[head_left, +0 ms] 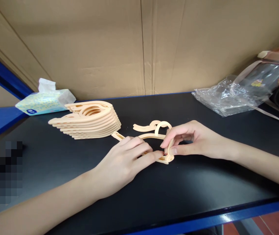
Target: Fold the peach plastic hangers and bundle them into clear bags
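Observation:
A peach plastic folding hanger [151, 135] lies on the black tabletop in front of me. My left hand [123, 160] is closed over its near arm, hiding part of it. Its curved hook [164, 124] rises at the right end, where my right hand [197, 140] pinches the lower part between thumb and fingers. The fingertips of both hands come close together at the hanger's joint, and whether the hook is seated there I cannot tell. Just behind lie loose peach hook pieces [143, 127]. A neat stack of folded peach hangers [95, 122] stands left of my hands.
At the back left sits a tissue pack [46, 101] with one tissue sticking up. Crumpled clear plastic [225, 94] and a transparent bag with a strap [264, 78] occupy the back right. Cardboard [100, 45] closes off the rear; a blue edge [217, 218] runs along the front.

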Tool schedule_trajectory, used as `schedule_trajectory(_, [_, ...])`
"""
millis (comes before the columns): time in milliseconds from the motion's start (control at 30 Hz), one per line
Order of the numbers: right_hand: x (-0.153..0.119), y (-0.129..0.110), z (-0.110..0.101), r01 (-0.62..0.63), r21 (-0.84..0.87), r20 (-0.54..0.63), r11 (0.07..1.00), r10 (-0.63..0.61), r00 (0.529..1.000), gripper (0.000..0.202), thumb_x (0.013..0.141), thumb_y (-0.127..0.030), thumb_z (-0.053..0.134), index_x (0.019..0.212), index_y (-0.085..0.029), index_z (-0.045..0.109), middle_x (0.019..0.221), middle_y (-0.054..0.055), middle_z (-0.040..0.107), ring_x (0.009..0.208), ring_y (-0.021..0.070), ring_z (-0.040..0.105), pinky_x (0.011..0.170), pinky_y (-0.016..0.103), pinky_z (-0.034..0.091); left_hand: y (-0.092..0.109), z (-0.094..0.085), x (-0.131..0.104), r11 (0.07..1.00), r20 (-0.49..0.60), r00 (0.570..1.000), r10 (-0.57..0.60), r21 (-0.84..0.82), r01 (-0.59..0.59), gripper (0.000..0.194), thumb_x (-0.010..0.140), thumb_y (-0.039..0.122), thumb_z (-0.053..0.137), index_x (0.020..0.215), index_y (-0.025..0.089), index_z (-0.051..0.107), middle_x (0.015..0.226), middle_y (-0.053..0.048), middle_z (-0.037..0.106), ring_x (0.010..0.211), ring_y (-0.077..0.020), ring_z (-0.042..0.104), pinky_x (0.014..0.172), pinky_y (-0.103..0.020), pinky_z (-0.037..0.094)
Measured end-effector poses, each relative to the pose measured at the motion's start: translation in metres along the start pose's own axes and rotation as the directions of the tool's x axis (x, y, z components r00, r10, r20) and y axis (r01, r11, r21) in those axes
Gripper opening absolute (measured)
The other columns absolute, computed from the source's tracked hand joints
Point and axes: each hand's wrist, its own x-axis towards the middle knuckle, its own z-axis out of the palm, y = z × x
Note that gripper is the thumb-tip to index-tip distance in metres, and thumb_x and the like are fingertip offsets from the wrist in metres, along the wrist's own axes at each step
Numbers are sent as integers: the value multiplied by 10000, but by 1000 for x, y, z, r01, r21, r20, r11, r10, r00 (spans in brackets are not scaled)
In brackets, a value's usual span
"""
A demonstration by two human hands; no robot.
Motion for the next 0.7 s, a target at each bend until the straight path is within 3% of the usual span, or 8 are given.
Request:
schedule_trajectory(367, [-1, 3, 6, -14, 74, -91, 997, 21, 996, 145, 801, -288, 811, 884, -189, 746, 808, 5, 779, 750, 151, 745, 746, 295, 604, 0, 1, 2, 1000, -8, 1000, -10, 2, 10, 259, 1081, 130, 418, 1229, 176, 626, 977, -25, 720, 895, -167, 613, 752, -296, 423])
schedule_trajectory(700, [-1, 5, 11, -22, -96, -171, 995, 6, 985, 101, 833, -300, 750, 844, -201, 735, 712, -14, 711, 670, 141, 690, 657, 281, 560, 4, -7, 4, 996, 54, 998, 9, 93, -14, 274, 1060, 104, 447, 1255, 118, 638, 912, -44, 718, 833, -177, 629, 694, -298, 463])
